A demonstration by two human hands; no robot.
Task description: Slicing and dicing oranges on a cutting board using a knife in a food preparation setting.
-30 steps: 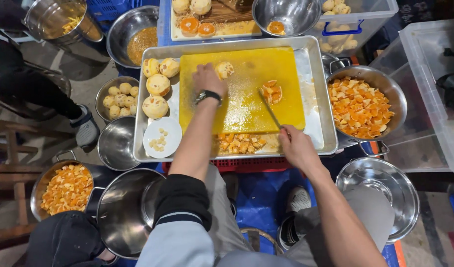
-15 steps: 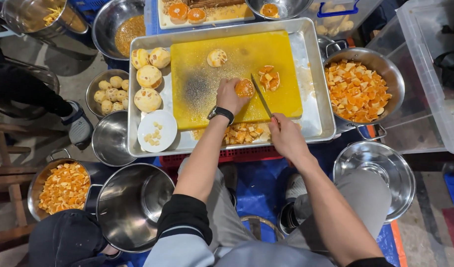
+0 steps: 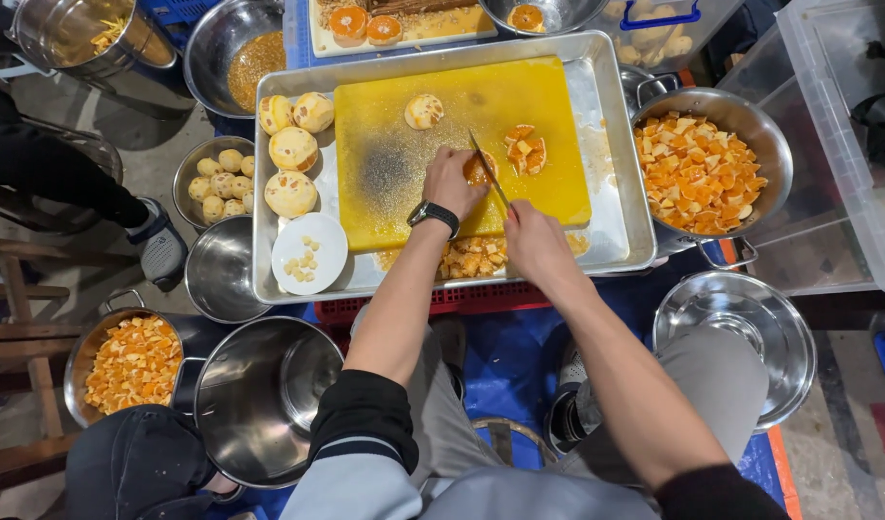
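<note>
A yellow cutting board point(image 3: 462, 144) is lying in a steel tray point(image 3: 616, 221). Near the board's front edge, the left hand point(image 3: 452, 181) is closing over a peeled orange fruit point(image 3: 478, 170), pinning it. The right hand point(image 3: 532, 238) is gripping a knife point(image 3: 489, 171), its blade pointing toward the far edge, resting just right of the left fingers
</note>
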